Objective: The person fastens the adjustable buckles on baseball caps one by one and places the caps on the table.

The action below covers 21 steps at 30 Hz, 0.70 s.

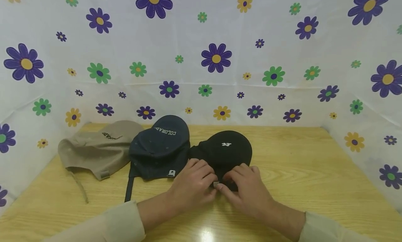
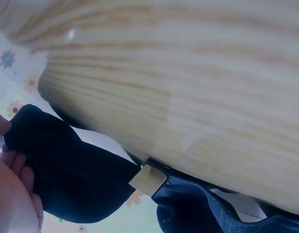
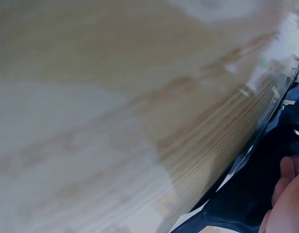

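Fingers (image 1: 203, 171) of both hands curl in on the near edge of the black cap (image 1: 230, 151), just below the middle of the frame: the left hand (image 1: 190, 182) grips its left side, while the right hand (image 1: 251, 191) holds the right side, thumb at the buckle. Largest is the white flowered cloth (image 1: 188, 36), filling the upper half and both sides. Below it, the pale wooden table (image 1: 314, 172) spans the lower half. Three caps lie on it: the beige cap (image 1: 110, 149) at centre left, partly behind the navy cap (image 1: 160, 144) (white lettering across its bill), then the black one, near the navy. The navy strap (image 1: 129, 189) and the thinner beige strap (image 1: 78, 188) trail toward the lower left. Smallest are a white emblem (image 1: 226, 144) on black and the metal buckle (image 1: 216, 183) between the hands.
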Available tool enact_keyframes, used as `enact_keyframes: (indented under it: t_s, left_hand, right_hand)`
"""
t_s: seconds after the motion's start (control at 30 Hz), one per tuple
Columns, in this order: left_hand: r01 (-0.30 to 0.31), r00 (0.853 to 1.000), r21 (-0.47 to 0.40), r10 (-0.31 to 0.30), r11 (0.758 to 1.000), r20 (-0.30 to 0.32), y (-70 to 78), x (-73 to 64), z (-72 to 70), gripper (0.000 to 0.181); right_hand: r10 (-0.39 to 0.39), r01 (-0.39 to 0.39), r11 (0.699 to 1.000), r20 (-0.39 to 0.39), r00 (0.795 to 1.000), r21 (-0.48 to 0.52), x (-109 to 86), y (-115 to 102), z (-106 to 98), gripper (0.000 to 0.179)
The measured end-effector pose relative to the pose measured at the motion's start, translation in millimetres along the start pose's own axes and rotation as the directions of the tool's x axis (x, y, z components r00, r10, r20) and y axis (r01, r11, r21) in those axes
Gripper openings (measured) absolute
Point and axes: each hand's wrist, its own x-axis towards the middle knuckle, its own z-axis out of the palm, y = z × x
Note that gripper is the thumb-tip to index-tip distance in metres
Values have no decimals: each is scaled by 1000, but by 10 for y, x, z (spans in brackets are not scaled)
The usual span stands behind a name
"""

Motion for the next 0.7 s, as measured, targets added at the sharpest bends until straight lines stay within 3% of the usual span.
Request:
enact_keyframes:
  t_s: [0.2, 0.4, 0.57, 0.7]
  left_hand:
    - [-25, 999, -23, 25, 999, -29, 7, 29, -7, 12]
    - [-46, 997, -100, 39, 994, -70, 9, 51, -18, 17]
    - [-32, 999, -169, 28, 985, -26, 20, 42, -22, 20]
    - [-26, 1000, -172, 28, 985, 13, 29, 38, -19, 20]
  right_hand:
    - [-45, 42, 995, 20, 999, 95, -1, 3, 5, 11]
    - [-1, -16, 977, 80, 997, 213, -5, -6, 12, 7]
    - [12, -46, 963, 129, 992, 264, -4, -20, 17, 3]
    - [23, -65, 957, 149, 989, 284, -1, -31, 16, 3]
